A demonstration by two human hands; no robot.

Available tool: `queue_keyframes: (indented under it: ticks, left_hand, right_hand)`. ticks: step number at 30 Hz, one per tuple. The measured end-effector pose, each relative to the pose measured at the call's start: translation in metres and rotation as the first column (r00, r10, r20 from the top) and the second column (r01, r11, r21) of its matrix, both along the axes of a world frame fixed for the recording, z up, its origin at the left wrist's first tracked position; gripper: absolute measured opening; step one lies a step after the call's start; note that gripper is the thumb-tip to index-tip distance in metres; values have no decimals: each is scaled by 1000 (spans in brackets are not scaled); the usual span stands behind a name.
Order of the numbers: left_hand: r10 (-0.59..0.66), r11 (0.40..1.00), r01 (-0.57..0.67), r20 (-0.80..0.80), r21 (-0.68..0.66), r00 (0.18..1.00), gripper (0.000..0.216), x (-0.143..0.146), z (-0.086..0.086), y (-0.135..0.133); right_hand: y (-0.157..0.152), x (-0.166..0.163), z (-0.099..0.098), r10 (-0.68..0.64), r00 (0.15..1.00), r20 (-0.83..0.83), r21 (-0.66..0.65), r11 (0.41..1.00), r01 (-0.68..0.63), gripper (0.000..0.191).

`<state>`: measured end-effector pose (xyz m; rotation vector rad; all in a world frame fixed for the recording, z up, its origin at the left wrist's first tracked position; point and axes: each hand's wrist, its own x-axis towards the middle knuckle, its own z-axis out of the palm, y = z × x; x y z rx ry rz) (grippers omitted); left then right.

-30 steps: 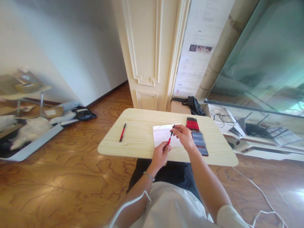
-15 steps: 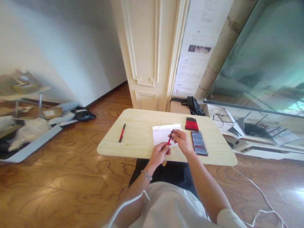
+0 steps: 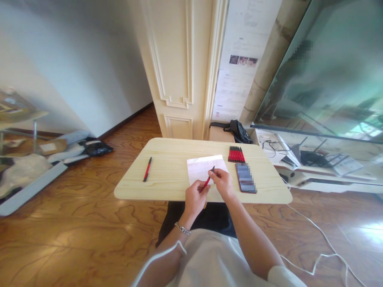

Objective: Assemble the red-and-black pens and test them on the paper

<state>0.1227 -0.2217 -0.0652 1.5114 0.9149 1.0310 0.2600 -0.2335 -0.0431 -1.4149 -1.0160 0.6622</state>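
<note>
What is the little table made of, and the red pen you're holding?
The table looks like pale wood or wood-look laminate: faint grain lines, matte top. The red pen, held by both the left hand and the right hand, seems smooth plastic, though it is too small to be sure.

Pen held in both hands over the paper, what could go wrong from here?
1. The red pen is pinched only at its ends by the left hand and right hand; a slip may mark the white paper.
2. The phone lies just beside the right hand, near the table edge; an elbow nudge might push it off.
</note>
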Motion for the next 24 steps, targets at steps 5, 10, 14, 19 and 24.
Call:
queue_keyframes:
  ticks: [5, 10, 14, 19, 24]
  left_hand:
    - [-140, 980, 152, 97, -127, 985, 31, 1, 2, -5]
    - [-249, 900, 313, 232, -302, 940, 35, 6, 1, -4]
    - [-139, 957, 176, 167, -233, 976, 31, 7, -2, -7]
    - [-217, 899, 292, 246, -326, 944, 36, 7, 1, -9]
    - [-129, 931, 194, 218, -310, 967, 33, 8, 4, -10]
  right_hand:
    - [-7, 5, 7, 19, 999, -46, 15, 1000, -18, 31]
    - [-13, 9, 14, 118, 969, -216, 54, 993, -109, 35]
    - [-11, 8, 7, -50, 987, -150, 40, 998, 56, 31]
    - [-13, 6, 7, 77, 962, -261, 57, 996, -64, 34]
    - [-12, 5, 8, -43, 969, -243, 66, 996, 61, 30]
